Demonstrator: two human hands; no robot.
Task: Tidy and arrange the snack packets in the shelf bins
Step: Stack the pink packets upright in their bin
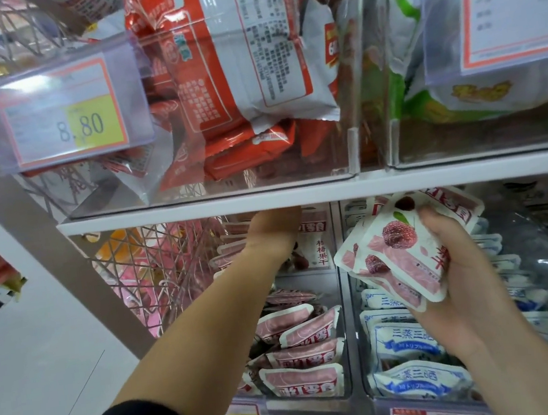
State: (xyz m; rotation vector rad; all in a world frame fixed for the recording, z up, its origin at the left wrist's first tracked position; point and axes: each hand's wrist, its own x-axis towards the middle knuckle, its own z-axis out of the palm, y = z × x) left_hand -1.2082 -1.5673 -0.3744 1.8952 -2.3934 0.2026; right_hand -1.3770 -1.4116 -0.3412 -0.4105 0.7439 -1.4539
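Note:
My right hand (457, 253) grips a stack of pink-and-white snack packets (399, 254) printed with red berries, held above the blue-packet bin (363, 351). My left hand (273, 228) reaches deep into the back of the pink-packet bin (341, 302), under the white shelf board; its fingers are hidden by the board. Several pink packets (300, 352) lie in rows at that bin's front. Blue-and-white packets (407, 349) fill the neighbouring bin.
The white shelf board (298, 195) runs across just above both hands. Above it stand clear bins of red-and-white packets (249, 72) and green packets (425, 102), with price tags (64, 115). A wire mesh side panel (156, 273) closes the left. Tiled floor lies lower left.

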